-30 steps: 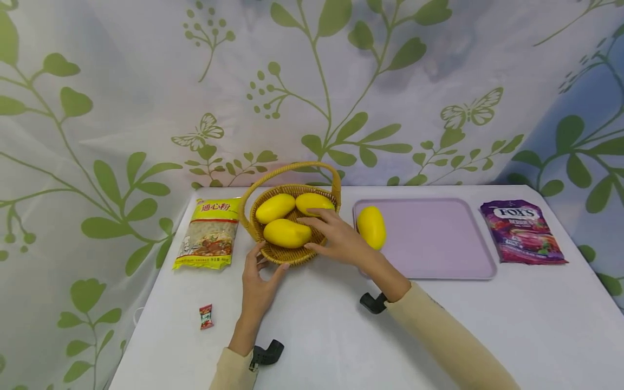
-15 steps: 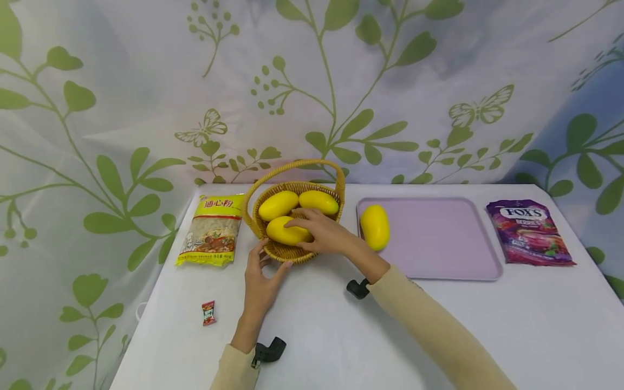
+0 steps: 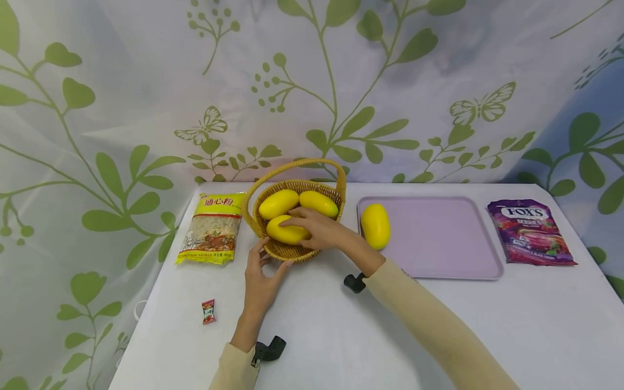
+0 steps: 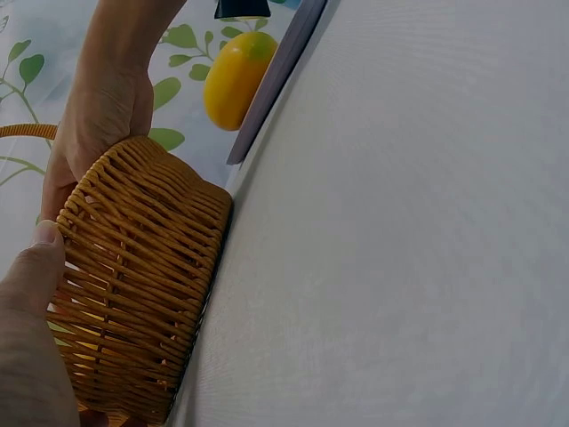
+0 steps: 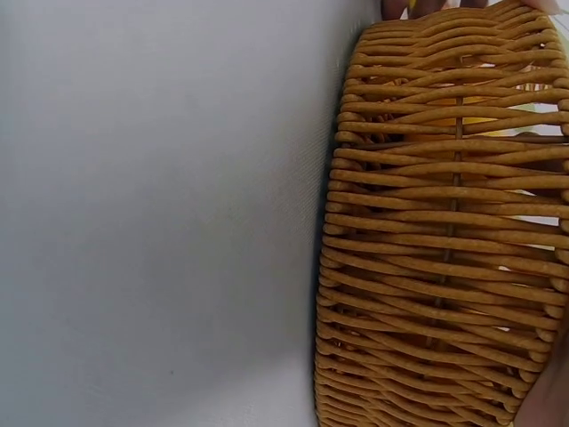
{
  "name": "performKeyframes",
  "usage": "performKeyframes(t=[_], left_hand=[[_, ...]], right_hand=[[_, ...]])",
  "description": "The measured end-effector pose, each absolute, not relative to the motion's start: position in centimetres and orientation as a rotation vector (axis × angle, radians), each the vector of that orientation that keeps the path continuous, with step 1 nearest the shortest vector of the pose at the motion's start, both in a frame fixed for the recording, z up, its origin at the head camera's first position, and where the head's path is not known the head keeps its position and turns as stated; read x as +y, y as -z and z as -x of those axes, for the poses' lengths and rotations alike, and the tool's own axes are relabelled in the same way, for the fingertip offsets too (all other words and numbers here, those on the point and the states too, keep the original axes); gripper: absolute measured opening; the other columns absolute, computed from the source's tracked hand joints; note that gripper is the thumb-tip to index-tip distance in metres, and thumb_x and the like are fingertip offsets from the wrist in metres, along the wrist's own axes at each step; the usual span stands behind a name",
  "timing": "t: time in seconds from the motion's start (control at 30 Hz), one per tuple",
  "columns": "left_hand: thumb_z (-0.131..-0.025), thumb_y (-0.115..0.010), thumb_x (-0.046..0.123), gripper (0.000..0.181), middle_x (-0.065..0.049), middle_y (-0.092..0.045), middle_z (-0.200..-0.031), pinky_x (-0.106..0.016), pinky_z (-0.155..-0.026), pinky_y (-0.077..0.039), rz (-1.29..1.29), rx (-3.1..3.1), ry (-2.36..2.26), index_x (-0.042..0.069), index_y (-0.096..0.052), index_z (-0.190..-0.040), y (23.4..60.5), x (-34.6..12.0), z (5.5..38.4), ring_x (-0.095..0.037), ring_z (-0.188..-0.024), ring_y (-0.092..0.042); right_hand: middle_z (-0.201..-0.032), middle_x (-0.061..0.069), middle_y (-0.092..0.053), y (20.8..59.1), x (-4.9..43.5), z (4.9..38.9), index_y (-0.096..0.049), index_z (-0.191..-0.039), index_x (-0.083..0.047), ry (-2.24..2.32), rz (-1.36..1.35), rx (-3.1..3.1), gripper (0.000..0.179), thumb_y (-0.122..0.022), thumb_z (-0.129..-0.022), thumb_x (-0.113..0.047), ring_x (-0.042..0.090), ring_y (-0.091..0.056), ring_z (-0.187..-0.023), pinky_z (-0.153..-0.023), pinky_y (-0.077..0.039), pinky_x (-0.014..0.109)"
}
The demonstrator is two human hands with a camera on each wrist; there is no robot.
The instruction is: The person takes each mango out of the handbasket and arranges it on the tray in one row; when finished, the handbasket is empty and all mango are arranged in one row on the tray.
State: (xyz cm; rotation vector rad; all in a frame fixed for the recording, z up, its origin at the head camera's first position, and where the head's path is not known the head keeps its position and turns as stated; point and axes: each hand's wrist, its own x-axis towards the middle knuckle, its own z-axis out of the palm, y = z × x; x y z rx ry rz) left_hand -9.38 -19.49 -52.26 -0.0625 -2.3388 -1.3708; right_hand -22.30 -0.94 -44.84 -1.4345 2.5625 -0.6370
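A wicker basket (image 3: 292, 253) with a tall handle holds three yellow mangoes. My left hand (image 3: 260, 284) grips the front-left of its rim; in the left wrist view the thumb (image 4: 36, 267) lies on the rim. Over the right side of the basket reaches my right hand (image 3: 319, 230), fingers and thumb curled round the right end of the front mango (image 3: 280, 230). Behind it lie a left mango (image 3: 279, 204) and a right mango (image 3: 319, 203). The right wrist view shows mostly the basket's woven wall (image 5: 444, 222), which hides the right fingertips.
A lilac tray (image 3: 439, 238) stands to the right, one mango (image 3: 375, 226) lying at its left edge. Beyond it is a purple candy bag (image 3: 530, 233). A pasta bag (image 3: 209, 230) lies left of the basket, and a small wrapped candy (image 3: 208, 312) nearer the front.
My right hand has moved left and down into the basket, from above the right side onto the front mango. The left hand keeps its place on the rim. The view has shifted slightly.
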Motion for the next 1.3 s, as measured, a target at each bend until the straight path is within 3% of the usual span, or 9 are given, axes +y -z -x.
performKeyframes(t=[0.37, 0.87, 1.3], left_hand=[[-0.083, -0.079, 0.033, 0.075, -0.007, -0.047, -0.143, -0.038, -0.094, -0.052, 0.036, -2.361, 1.374, 0.010, -0.041, -0.144, 52.3, -19.5, 9.5, -0.018, -0.121, -0.052], [-0.083, -0.079, 0.032, 0.075, -0.009, -0.048, -0.143, -0.039, -0.092, -0.053, 0.054, -2.349, 1.353, 0.009, -0.041, -0.144, 52.6, -19.4, 9.5, -0.021, -0.120, -0.054], [-0.083, -0.079, 0.030, 0.075, -0.011, -0.047, -0.143, -0.042, -0.094, -0.052, 0.039, -2.345, 1.377, 0.009, -0.041, -0.144, 52.5, -19.4, 9.3, -0.023, -0.121, -0.054]], right_hand=[[-0.147, 0.012, -0.045, 44.7, -0.9, 22.4, -0.053, -0.140, -0.021, 0.679, 1.455, 2.555, 0.055, -0.072, -0.089, -0.012, 0.029, -0.042, -0.136, -0.113, -0.039, 0.043], [-0.147, 0.014, -0.046, 43.7, 0.3, 21.2, -0.054, -0.140, -0.020, 0.704, 1.488, 2.648, 0.053, -0.072, -0.089, -0.016, 0.031, -0.044, -0.135, -0.112, -0.041, 0.045], [-0.149, 0.013, -0.042, 40.0, 4.5, 18.9, -0.053, -0.140, -0.023, 1.013, 1.462, 2.811, 0.059, -0.074, -0.086, -0.011, 0.033, -0.042, -0.136, -0.098, -0.052, 0.046]])
